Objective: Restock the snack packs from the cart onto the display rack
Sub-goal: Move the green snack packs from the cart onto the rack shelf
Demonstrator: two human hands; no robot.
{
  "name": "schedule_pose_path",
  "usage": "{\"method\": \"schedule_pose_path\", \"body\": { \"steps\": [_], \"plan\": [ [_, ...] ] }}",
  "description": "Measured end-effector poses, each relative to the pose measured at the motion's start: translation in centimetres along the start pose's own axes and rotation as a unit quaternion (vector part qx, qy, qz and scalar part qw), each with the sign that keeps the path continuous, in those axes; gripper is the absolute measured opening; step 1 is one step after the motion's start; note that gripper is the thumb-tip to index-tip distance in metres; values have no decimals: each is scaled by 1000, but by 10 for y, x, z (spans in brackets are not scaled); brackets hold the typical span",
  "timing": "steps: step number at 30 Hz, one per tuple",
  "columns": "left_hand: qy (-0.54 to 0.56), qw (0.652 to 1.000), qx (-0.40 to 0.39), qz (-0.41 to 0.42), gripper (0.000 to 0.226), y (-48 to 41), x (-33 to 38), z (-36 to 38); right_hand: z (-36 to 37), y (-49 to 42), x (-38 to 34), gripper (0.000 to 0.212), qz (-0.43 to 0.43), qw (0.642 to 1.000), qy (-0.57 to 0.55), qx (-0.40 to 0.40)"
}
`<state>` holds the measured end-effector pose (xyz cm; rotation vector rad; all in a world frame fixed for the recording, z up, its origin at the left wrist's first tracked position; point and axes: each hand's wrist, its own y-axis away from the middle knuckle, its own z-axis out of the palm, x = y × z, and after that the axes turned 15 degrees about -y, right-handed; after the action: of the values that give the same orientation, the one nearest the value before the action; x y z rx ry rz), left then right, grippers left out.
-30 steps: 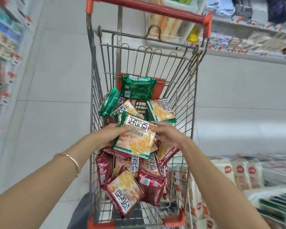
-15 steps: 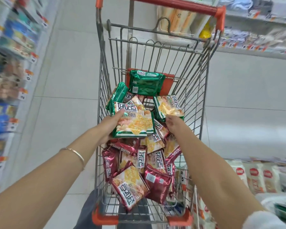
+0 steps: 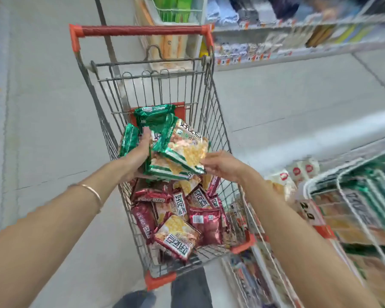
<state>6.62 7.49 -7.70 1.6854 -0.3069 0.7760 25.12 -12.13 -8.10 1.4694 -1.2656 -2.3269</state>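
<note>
Grown since half a second ago from one green pack to a small stack point(image 3: 178, 156), now lifted clear above the pile in the cart point(image 3: 211, 103). Ahead of both hands, more green packs point(image 3: 153, 114) against the cart's far end; beneath the hands, red packs point(image 3: 176, 236) heaped on the cart floor. Off to the right of the right hand, the display rack point(image 3: 353, 196), partly stocked with green packs. Left hand point(image 3: 140, 152) clamped on the stack's left edge; right hand point(image 3: 222, 163) loosely spread, fingertips at the stack's right corner, grip unclear. Best squared and pinched from both sides before swinging right, lest slippery foil fan out. Bold stylised characters on the packs, unreadable; a "20" price tag point(image 3: 307, 210) below the right forearm.
</note>
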Motion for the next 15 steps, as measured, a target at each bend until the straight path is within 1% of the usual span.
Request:
{"method": "schedule_pose_path", "body": {
  "steps": [3,4,5,6,7,8,9,10,11,12,14,15],
  "plan": [
    [-92,990,-88,60,124,28,21,14,2,41,15,42,-37,998,-42,22],
    [-130,981,-113,85,113,39,26,21,2,56,22,38,-47,996,-60,39],
    [-174,971,-116,120,96,47,30,27,4,71,28,36,-64,993,-75,61],
    [-194,963,-122,143,79,52,33,32,5,87,32,34,-84,989,-85,82],
    [-186,959,-154,145,75,58,36,40,5,102,36,34,-105,985,-94,98],
    [-142,958,-211,132,83,62,38,48,5,118,40,37,-123,980,-106,114],
    [-114,953,-250,124,97,67,43,60,4,135,44,46,-130,975,-122,130],
    [-110,947,-275,127,106,68,48,72,1,151,46,58,-130,971,-145,138],
    [-113,937,-301,135,108,71,56,87,-2,168,48,66,-127,968,-168,139],
    [-110,930,-323,137,104,71,63,100,-5,184,48,71,-129,965,-182,142],
    [-117,916,-356,141,95,83,82,137,-19,215,51,82,-145,953,-198,176],
    [-127,911,-363,152,91,91,91,158,-27,232,54,81,-159,941,-217,204]
  ]
}}
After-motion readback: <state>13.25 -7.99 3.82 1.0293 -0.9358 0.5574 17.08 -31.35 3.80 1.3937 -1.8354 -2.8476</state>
